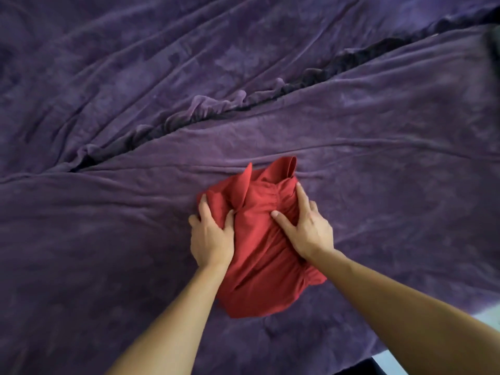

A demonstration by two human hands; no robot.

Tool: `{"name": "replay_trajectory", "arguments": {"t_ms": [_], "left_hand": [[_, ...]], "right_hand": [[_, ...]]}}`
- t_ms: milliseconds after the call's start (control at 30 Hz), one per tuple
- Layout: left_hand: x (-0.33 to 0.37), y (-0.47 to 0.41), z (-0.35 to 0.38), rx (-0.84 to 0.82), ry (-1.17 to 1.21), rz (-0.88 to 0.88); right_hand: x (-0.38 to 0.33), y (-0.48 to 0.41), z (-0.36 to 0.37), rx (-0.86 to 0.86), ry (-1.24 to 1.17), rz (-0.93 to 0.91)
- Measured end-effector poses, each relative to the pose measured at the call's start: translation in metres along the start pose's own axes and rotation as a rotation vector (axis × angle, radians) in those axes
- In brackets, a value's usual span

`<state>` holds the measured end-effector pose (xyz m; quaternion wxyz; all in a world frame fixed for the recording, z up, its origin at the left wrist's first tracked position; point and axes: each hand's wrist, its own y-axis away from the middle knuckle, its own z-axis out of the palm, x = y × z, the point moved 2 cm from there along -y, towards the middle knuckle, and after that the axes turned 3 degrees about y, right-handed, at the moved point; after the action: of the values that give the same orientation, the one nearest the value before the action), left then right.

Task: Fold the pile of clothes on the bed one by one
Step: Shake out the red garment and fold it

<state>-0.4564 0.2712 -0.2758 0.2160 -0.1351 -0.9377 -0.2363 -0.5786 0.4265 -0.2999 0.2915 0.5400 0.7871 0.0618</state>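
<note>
Plush purple blanket [378,163] creasing under soft red garment [259,255], bunched and gathered, left hand [211,235] gripping its left edge, right hand [309,232] pressing spread fingers on its right side.

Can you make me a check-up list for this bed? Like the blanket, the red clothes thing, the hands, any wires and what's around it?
Surface: purple blanket, wrinkled, with a dark fold running slantwise across it.
Job's things: one red garment, partly folded, lying on the blanket; no other clothes in view.
Clutter: nothing seen.
Hands: left hand grips the garment's left edge, thumb on top; right hand presses on the garment with straight fingers.
Cables: nothing seen.
Surroundings: pale patch past the blanket's lower right edge; blurred dark shape at the top right, too unclear to tell what it is.
</note>
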Motion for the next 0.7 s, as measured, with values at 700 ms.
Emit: {"name": "replay_trajectory", "arguments": {"t_ms": [700], "left_hand": [[0.385, 0.302, 0.11, -0.165, 0.214, 0.735]], "right_hand": [[0.349, 0.069, -0.372, 0.365, -0.115, 0.166]]}}
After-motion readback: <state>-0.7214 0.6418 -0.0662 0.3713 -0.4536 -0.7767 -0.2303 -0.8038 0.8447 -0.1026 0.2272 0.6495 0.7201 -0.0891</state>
